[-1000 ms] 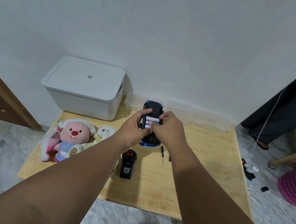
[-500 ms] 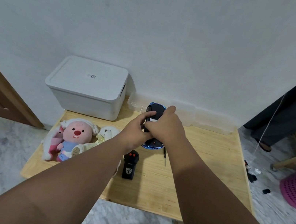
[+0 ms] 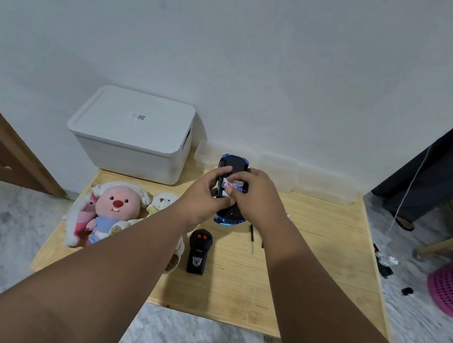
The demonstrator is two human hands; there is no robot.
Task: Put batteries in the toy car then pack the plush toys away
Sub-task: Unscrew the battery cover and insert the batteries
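Left hand (image 3: 204, 194): fingers curled round the upturned toy car (image 3: 235, 162), gripping its side. Right hand (image 3: 259, 197): fingers bent, pinching the batteries (image 3: 232, 185) in its underside. Car sits at rear of wooden bench (image 3: 309, 257). Plush toys (image 3: 115, 207) lie at left, below white lidded box (image 3: 134, 131). Pale wall, marbled floor.

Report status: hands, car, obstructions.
Left hand and right hand grip toy car, underside up. Batteries visible in its open bay. Plush toys on table, box lid on. Remote, screwdriver nearby, not blocking.
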